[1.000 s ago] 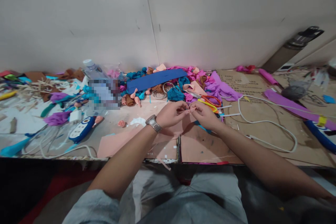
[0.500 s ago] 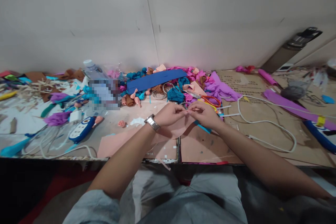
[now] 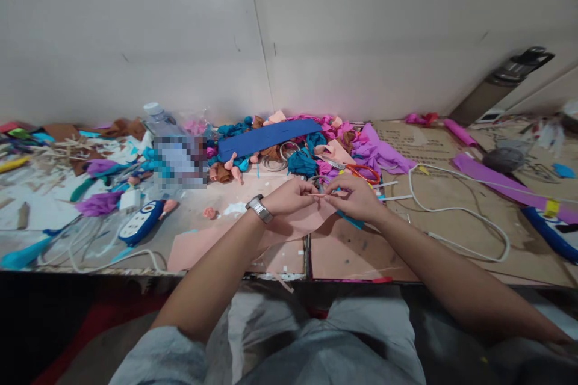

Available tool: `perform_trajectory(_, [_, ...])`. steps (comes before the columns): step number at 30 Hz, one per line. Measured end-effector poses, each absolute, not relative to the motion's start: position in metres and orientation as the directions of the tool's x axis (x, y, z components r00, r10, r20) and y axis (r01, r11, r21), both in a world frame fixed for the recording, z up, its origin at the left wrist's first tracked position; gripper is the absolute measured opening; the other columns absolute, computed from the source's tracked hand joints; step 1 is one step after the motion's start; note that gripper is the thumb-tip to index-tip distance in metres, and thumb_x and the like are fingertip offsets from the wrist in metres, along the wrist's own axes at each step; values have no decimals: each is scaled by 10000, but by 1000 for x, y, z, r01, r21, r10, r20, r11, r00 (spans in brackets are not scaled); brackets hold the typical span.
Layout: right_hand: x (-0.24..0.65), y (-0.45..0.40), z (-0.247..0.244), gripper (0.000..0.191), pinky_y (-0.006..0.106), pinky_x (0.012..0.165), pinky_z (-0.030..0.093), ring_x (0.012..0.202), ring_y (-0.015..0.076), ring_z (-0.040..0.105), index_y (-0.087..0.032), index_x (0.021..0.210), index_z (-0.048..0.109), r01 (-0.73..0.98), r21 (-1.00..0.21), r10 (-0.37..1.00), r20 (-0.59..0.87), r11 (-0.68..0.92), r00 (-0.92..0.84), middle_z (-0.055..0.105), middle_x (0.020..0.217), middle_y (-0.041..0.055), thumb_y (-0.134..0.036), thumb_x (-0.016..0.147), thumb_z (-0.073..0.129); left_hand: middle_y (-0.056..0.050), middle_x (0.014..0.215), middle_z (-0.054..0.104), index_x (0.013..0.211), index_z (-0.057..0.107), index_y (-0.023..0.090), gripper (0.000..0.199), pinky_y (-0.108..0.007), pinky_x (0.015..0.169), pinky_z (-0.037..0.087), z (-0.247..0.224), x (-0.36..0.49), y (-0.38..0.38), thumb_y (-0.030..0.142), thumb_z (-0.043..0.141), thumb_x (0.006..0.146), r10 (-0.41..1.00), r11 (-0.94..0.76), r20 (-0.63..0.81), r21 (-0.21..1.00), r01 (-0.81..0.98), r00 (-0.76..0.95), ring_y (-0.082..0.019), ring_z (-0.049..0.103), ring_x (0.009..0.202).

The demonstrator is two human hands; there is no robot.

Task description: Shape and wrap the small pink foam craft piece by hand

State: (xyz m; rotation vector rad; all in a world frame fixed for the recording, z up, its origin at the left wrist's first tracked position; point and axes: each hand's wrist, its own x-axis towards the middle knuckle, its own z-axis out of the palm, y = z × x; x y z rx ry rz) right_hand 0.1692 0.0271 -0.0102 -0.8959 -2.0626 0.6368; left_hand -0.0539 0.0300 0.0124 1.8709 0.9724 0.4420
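A long strip of peach crepe paper (image 3: 203, 245) lies along the front of the table, and its far end rises into my hands. My left hand (image 3: 289, 197), with a metal watch on the wrist, pinches the paper's upper edge between thumb and fingers. Close beside it, my right hand (image 3: 356, 197) pinches the same edge, which looks folded or rolled there. The fingertips are a little apart. Orange-handled scissors (image 3: 363, 173) lie just behind my right hand. Under that hand shows a bright blue strip (image 3: 351, 221).
Behind my hands, a dark blue paper strip (image 3: 268, 139) rests on a heap of crumpled coloured paper. To the left are a plastic bottle (image 3: 156, 114) and a blue-and-white device (image 3: 142, 222). A white cable (image 3: 501, 228) loops over cardboard (image 3: 433, 144) on the right; a tumbler (image 3: 501, 84) leans behind.
My fingertips have moved slightly apart, showing more of the peach edge between them. My left hand has shifted a little left and the right hand a little to the right.
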Motion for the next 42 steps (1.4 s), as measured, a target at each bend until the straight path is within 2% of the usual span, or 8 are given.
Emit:
perform_trajectory(6, [170, 27, -9, 57, 285, 670, 481, 722, 172, 657, -199, 812, 735, 382, -673, 757, 436, 633, -487, 720, 772, 34, -245, 829, 706, -3, 677, 598, 866, 721, 107, 370, -207, 577, 348, 13, -55, 30, 453, 591, 849, 782, -208, -145, 856, 473, 607, -103, 476, 617])
perform_trajectory(12, [169, 28, -13, 58, 274, 692, 488, 732, 161, 674, -214, 852, 751, 369, -643, 727, 473, 671, -498, 740, 793, 26, -222, 842, 695, 15, 628, 522, 796, 689, 107, 357, -208, 522, 293, 12, -55, 29, 444, 578, 844, 778, -189, -168, 857, 480, 606, -86, 417, 563])
perform_trajectory(16, [169, 27, -13, 60, 291, 703, 492, 751, 172, 672, -218, 857, 747, 361, -614, 702, 510, 702, -497, 736, 801, 33, -255, 854, 699, 21, 615, 497, 804, 685, 110, 315, -202, 503, 284, 16, -54, 27, 410, 589, 814, 774, -127, -207, 875, 467, 599, -83, 403, 553])
perform_trajectory(24, [169, 25, -11, 87, 303, 721, 508, 764, 174, 677, -227, 871, 737, 327, -588, 663, 555, 740, -502, 736, 822, 34, -181, 846, 667, 33, 637, 500, 818, 651, 125, 231, -207, 517, 304, 22, -52, 25, 339, 602, 747, 755, 16, -277, 914, 406, 595, -77, 397, 542])
perform_trajectory(30, [169, 24, -12, 95, 298, 730, 516, 786, 172, 680, -229, 892, 728, 316, -596, 664, 560, 739, -496, 733, 852, 37, -172, 850, 665, 16, 658, 505, 779, 656, 110, 430, -221, 573, 300, 14, -51, 28, 529, 582, 839, 795, -53, -169, 937, 344, 582, -85, 380, 606])
perform_trajectory(36, [168, 24, -14, 43, 306, 732, 507, 783, 179, 668, -224, 885, 717, 349, -606, 691, 535, 715, -485, 723, 844, 42, -258, 866, 699, 26, 643, 479, 760, 624, 110, 424, -206, 553, 281, 5, -51, 29, 528, 612, 832, 796, -68, -151, 940, 333, 587, -75, 369, 587])
perform_trajectory(42, [169, 24, -15, 38, 310, 751, 503, 794, 181, 670, -224, 890, 712, 360, -594, 688, 540, 720, -485, 721, 847, 40, -246, 865, 693, 29, 628, 461, 771, 636, 109, 464, -203, 531, 258, 12, -50, 27, 570, 621, 816, 796, -59, -158, 940, 335, 585, -70, 343, 573])
